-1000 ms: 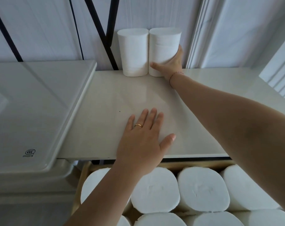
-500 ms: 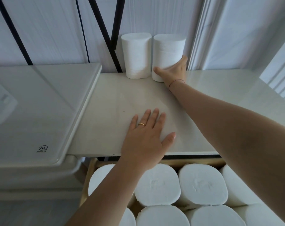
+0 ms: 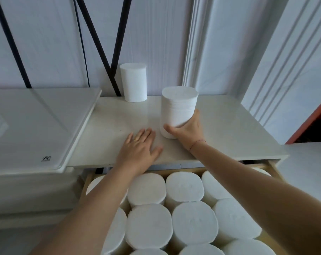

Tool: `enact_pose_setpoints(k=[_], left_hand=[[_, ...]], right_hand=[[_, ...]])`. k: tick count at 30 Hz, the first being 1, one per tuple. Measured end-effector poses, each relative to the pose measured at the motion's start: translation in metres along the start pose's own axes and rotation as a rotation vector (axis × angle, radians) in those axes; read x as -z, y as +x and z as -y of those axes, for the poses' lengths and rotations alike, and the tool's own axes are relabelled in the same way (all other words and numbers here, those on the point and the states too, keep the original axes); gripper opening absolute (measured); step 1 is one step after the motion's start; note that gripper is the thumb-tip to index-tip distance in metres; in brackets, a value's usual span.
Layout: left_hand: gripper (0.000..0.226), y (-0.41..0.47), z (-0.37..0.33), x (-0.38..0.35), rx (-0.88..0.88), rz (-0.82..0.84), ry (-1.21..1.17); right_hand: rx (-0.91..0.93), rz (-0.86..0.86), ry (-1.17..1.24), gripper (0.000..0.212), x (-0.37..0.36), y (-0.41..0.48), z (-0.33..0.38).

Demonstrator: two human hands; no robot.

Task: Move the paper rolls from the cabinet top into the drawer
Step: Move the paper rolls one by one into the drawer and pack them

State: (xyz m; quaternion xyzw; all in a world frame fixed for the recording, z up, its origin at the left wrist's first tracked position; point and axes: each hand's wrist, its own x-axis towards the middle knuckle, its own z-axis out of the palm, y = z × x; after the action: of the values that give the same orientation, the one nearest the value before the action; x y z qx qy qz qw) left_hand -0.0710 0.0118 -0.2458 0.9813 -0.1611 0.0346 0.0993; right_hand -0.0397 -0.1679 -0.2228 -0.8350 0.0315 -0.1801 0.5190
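Two paper rolls stand on the cabinet top (image 3: 229, 129): the nearer roll (image 3: 178, 107) upright at mid-top, grasped low by the right hand (image 3: 188, 129), and the far roll (image 3: 133, 83) against the wall. Soft, matte and squashable by the look of it, the nearer roll wants a light hold and an end-down descent into whatever room the drawer (image 3: 274, 169) of packed rolls (image 3: 183, 186) leaves. The left hand (image 3: 139, 150) lies flat and released on the glossy top.

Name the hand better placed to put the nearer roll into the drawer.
Right. The right hand grips the nearer roll at its base; the left hand lies flat on the cabinet top, holding nothing.
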Motion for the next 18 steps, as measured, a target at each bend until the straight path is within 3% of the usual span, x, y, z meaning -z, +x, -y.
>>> enact_pose_setpoints(k=[6, 9, 11, 15, 18], left_hand=[[0.064, -0.008, -0.010, 0.005, 0.033, 0.010, -0.002], [0.081, -0.024, -0.026, 0.007, 0.013, 0.031, -0.075], [0.088, -0.040, -0.043, 0.007, -0.060, 0.037, -0.195], [0.082, -0.073, -0.085, 0.002, -0.225, 0.032, -0.534], [0.087, -0.090, -0.112, -0.003, -0.206, 0.074, -0.793]], right_hand=[[-0.008, -0.013, 0.032, 0.084, 0.037, -0.051, -0.002], [-0.001, -0.001, 0.041, 0.086, 0.054, -0.074, -0.004], [-0.001, 0.013, 0.052, 0.087, 0.068, -0.089, -0.006], [0.022, 0.066, 0.054, 0.092, 0.099, -0.116, -0.011], [0.016, 0.170, 0.022, 0.103, 0.124, -0.135, -0.022]])
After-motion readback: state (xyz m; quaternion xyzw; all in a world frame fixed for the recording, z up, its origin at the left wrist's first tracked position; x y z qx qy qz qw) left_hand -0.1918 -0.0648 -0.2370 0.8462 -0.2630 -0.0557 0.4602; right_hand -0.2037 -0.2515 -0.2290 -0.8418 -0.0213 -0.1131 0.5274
